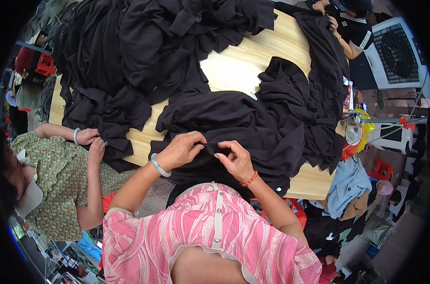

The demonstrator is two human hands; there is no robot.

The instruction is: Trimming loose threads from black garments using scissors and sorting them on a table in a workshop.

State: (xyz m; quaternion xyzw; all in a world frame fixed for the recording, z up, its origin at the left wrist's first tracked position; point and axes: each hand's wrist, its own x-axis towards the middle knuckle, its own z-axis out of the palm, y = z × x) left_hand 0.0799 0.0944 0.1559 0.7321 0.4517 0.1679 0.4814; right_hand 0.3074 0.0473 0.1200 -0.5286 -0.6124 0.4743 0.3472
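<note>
A black garment lies bunched on the wooden table in front of me. My left hand, with a pale bangle at its wrist, pinches a bit of its black cloth between thumb and fingers. Close by on the right, my right hand, wearing an orange bead bracelet, grips the same cloth with thumb and forefinger. A short stretch of fabric spans the gap between the two hands. The rest of the garment spreads beyond and under them, and its near part hangs by my lap.
A large heap of black garments covers the far left of the wooden table. Co-workers handle black cloth at the left and far right. Beside the right edge are a blue-grey garment and a red stool.
</note>
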